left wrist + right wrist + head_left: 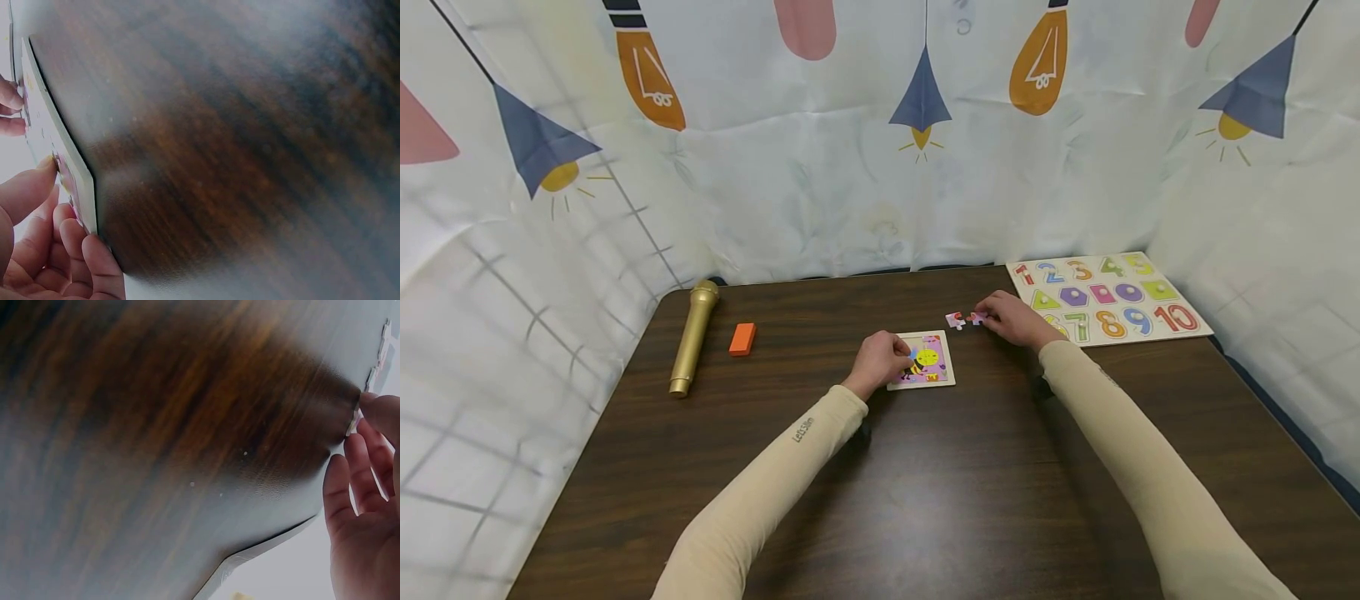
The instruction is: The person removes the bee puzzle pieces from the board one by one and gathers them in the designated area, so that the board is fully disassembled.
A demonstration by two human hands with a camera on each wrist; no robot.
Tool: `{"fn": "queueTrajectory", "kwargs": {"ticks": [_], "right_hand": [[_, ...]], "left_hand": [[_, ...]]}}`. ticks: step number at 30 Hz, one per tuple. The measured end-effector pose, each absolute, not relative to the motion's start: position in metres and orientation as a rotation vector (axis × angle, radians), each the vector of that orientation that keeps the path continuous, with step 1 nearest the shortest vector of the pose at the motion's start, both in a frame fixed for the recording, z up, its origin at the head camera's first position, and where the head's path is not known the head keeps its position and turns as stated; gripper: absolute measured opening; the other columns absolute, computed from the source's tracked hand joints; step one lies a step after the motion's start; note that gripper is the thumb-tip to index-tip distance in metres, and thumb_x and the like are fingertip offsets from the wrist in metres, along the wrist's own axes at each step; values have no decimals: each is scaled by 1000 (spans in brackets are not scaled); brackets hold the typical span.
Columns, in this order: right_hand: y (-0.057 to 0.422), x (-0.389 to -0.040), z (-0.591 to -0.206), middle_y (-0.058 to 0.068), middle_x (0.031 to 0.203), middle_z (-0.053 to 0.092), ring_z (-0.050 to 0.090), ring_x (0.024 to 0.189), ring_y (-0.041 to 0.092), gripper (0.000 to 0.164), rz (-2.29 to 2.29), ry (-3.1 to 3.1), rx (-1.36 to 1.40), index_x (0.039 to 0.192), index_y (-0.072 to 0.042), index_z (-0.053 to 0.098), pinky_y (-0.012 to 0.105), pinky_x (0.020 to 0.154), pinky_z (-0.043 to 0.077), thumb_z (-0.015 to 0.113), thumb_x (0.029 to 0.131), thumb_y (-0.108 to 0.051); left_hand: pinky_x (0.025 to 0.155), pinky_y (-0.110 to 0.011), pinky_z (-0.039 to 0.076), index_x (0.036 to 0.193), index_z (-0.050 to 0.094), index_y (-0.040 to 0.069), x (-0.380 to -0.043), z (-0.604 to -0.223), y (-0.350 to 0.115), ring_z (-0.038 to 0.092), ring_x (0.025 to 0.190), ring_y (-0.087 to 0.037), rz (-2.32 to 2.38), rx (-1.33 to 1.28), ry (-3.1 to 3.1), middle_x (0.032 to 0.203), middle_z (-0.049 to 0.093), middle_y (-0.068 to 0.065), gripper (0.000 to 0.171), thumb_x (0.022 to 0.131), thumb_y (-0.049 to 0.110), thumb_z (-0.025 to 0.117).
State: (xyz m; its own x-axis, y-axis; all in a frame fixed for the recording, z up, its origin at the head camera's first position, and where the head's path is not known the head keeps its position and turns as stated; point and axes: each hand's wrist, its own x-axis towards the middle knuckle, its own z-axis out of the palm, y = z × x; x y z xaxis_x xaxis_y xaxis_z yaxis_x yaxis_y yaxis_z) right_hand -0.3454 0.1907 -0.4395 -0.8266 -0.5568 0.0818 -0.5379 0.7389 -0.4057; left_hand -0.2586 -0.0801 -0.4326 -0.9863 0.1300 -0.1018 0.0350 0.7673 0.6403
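A small square bee jigsaw puzzle (934, 367) in a pale frame lies flat on the table. My left hand (877, 362) holds it at its left side, fingers bent at the frame's edge. In the left wrist view, the thumb (31, 187) rests against the picture side. Up and to the right, my right hand (1017, 320) pinches a pink jigsaw piece (977, 318) between thumb and fingertips, low over the table. Just left of that piece lies another loose jigsaw piece (955, 321). In the right wrist view, the pinched piece (352, 424) shows edge-on.
At the back right, a number and shape board (1090, 293) lies beside my right hand. A gold microphone (693, 337) and an orange block (742, 339) are on the left of the dark wooden table (925, 492). Patterned curtains (850, 192) hang behind and at both sides.
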Motion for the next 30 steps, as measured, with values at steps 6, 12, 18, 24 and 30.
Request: {"fn": "queueTrajectory", "kwargs": {"ticks": [6, 12, 18, 24, 30], "right_hand": [[187, -346, -439, 21, 120, 56, 55, 109, 33, 27, -642, 2893, -878, 121, 5, 62, 48, 97, 44, 59, 96, -5], [173, -339, -436, 21, 120, 55, 55, 108, 33, 28, -654, 2890, -866, 122, 5, 61, 48, 96, 44, 60, 96, -7], [154, -325, -438, 16, 119, 57, 56, 106, 29, 29, -748, 2799, -841, 122, 0, 61, 46, 95, 45, 62, 96, -11], [138, -313, -441, 16, 118, 57, 56, 102, 26, 30, -783, 2736, -871, 120, 0, 62, 43, 93, 47, 66, 94, -15], [128, -310, -444, 12, 109, 57, 53, 94, 24, 31, -778, 2747, -915, 118, -2, 63, 39, 86, 47, 69, 92, -18]], "left_hand": [[73, -30, 48, 100, 75, 3, -259, -433, -80, 55, 78, -18, 1015, 131, 2815, 88, 68, -5, 17, 87, 14, 74], [73, -30, 49, 99, 75, 4, -259, -433, -81, 56, 78, -18, 1011, 142, 2819, 88, 68, -5, 17, 86, 14, 74], [73, -30, 49, 100, 75, 4, -259, -433, -80, 55, 78, -18, 1007, 148, 2814, 89, 68, -5, 17, 87, 14, 74], [73, -30, 49, 100, 74, 3, -260, -432, -79, 55, 77, -18, 976, 179, 2828, 90, 67, -5, 17, 87, 14, 72], [72, -30, 49, 100, 74, 3, -260, -431, -80, 56, 77, -18, 968, 192, 2828, 88, 66, -4, 17, 87, 14, 72]]}}
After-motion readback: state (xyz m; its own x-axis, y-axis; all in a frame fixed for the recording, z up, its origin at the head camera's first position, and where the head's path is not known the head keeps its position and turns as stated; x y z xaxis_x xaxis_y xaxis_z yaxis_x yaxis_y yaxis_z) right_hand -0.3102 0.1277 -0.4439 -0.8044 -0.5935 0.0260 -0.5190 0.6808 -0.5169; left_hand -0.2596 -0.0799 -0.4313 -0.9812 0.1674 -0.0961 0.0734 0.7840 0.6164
